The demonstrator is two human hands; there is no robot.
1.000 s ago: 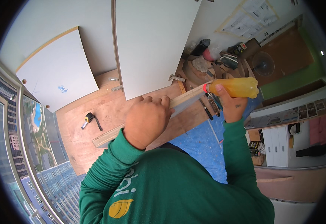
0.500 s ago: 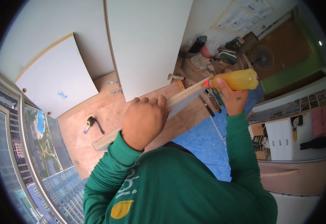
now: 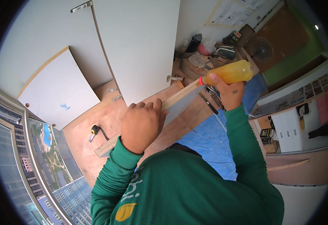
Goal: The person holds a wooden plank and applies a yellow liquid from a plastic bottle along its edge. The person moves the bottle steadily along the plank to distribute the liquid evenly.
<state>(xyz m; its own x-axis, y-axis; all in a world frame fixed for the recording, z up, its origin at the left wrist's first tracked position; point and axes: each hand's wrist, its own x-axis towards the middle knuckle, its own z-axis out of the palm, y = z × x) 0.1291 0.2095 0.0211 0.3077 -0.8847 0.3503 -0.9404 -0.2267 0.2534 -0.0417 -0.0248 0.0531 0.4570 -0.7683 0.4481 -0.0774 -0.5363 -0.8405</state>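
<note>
My left hand (image 3: 143, 125) is closed over a long narrow board (image 3: 180, 100) with a raw wood edge and a pale face. The board slants from lower left to upper right in front of my body. In my right hand (image 3: 227, 91) is a clear plastic bottle (image 3: 231, 72) of yellow liquid, lying nearly sideways. Its red neck end points left and sits at the board's far right end, by the upper edge. Whether liquid is coming out cannot be made out. My left palm and fingertips are partly hidden.
A tape measure (image 3: 95, 129) lies on the wooden surface (image 3: 81, 150) at left. A white panel (image 3: 60, 90) leans behind it, beside a tall white door (image 3: 134, 45) with hinges. Hand tools (image 3: 210, 103) lie near the bottle, above a blue sheet (image 3: 205, 138). Windows (image 3: 12, 157) line the left.
The view has shifted slightly. The bottle in my right hand has moved a little left along the board's edge. My left hand keeps its grip on the board.
</note>
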